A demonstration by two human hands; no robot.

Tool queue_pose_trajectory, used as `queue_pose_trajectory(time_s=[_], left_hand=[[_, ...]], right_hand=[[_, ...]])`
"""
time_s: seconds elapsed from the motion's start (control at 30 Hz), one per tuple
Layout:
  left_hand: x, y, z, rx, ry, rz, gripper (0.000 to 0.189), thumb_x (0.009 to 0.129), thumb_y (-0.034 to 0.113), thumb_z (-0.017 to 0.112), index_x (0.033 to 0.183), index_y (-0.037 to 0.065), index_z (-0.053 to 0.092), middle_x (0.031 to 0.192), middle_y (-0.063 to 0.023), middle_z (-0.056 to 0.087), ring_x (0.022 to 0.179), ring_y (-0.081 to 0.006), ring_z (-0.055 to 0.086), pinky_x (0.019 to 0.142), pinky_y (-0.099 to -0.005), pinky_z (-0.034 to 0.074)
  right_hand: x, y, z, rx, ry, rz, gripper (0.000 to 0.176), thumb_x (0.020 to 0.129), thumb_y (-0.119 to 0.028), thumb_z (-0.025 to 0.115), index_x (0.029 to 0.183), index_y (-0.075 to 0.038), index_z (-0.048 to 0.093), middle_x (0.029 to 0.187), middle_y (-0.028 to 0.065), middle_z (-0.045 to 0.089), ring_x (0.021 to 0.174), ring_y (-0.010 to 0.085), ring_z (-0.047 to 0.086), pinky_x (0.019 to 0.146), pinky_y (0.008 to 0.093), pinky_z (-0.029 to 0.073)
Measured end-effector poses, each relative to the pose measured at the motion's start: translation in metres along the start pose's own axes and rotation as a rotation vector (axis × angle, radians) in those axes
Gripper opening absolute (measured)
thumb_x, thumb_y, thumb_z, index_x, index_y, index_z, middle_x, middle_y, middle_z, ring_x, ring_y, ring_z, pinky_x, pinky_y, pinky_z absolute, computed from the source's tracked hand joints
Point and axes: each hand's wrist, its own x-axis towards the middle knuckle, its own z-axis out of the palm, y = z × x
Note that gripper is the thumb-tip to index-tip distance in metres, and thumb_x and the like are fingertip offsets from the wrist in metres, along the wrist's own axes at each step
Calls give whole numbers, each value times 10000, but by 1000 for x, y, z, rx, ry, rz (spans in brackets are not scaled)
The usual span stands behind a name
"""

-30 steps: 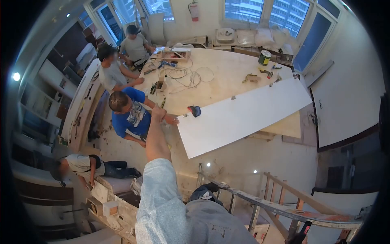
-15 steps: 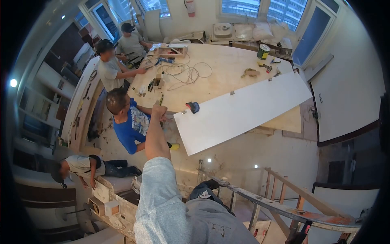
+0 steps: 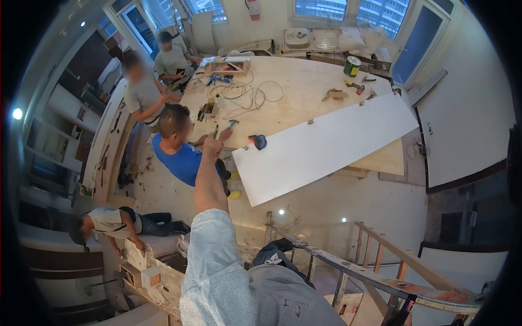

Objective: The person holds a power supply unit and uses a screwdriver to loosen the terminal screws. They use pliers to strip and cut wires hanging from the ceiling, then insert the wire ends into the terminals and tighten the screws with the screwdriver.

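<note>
My left hand [image 3: 212,146] is stretched far forward with its fingers closed. A slim dark-and-yellow tool [image 3: 216,131] sticks up from the top of the fist; its exact kind is too small to make out. Just beyond, a hammer [image 3: 232,124] is held by a co-worker in a blue shirt [image 3: 176,157]. To the right of my fist lies a long white panel [image 3: 326,144], with a dark blue and red bundle [image 3: 258,142] on its near left corner. My right hand does not show.
A stepladder [image 3: 348,266] stands at my right. The big plywood table [image 3: 304,81] bears cables [image 3: 255,98], a paint can [image 3: 352,66], a drill [image 3: 356,88] and a wooden toolbox [image 3: 228,67]. Two co-workers stand at its far left; another person [image 3: 114,223] bends at lower left.
The blue-shirted co-worker has moved right and closer to the table, and a hammer now shows by that person's hand. Another co-worker behind has turned and shifted left. My left arm stays nearly still.
</note>
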Motion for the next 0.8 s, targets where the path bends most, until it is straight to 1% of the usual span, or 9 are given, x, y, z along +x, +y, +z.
queue_pose_trajectory(time_s=[0.07,0.13,0.23,0.43,0.5,0.53,0.6,0.73,0.8], left_hand=[[50,-31,6,65,72,65,798,797,-44,577,1551,154,405,680,-90,576,485,-182,483,424,-357,342],[45,-28,4,132,144,130,785,791,-49,575,1534,152,420,687,-90,576,470,-174,470,417,-350,327],[-7,3,-2,-33,115,-9,724,771,-62,575,1456,162,499,722,-78,581,457,-151,436,408,-334,297],[-12,7,-18,-101,103,-30,919,747,-109,547,1580,251,402,664,-48,544,447,-144,416,391,-330,273],[8,-11,-35,149,62,135,797,795,7,627,1559,66,411,968,-175,702,638,-231,627,442,-423,433],[3,-14,-41,149,73,129,797,795,7,627,1559,66,411,968,-175,702,638,-231,627,442,-423,433],[-53,19,-48,49,207,-49,839,837,27,653,1609,107,333,877,-145,679,572,-198,587,421,-385,413],[-62,5,-82,-133,263,-47,877,877,49,670,1642,138,250,736,-99,632,493,-171,535,400,-352,392],[-66,-2,-95,-318,456,-66,888,893,86,704,1644,135,234,663,-65,588,467,-165,508,385,-344,373]], right_hand=[[2,1,0,-6,-3,3,775,702,-223,860,1337,84,538,990,156,682,835,265,685,777,373,580],[2,1,-1,-11,-5,6,771,702,-221,858,1335,83,540,990,156,682,835,264,685,777,373,579],[3,2,-2,-18,-9,16,764,702,-217,855,1332,82,542,989,156,682,835,264,685,777,372,579],[8,3,-7,-44,-20,31,751,702,-210,849,1326,80,546,988,156,682,834,264,685,777,370,578],[9,3,-9,-55,-23,42,747,703,-207,847,1324,79,547,988,156,682,834,264,685,777,369,578],[11,4,-10,-63,-25,47,745,703,-206,846,1323,79,548,988,156,682,834,263,685,777,369,578],[11,5,-14,-87,-26,59,741,703,-204,844,1321,78,550,988,156,682,834,263,685,777,368,577],[10,7,-29,-155,-40,104,732,703,-199,840,1317,76,552,987,156,682,834,263,685,777,367,577],[6,11,-42,-214,-47,142,728,703,-196,838,1315,76,554,987,156,682,833,263,685,777,366,577]])
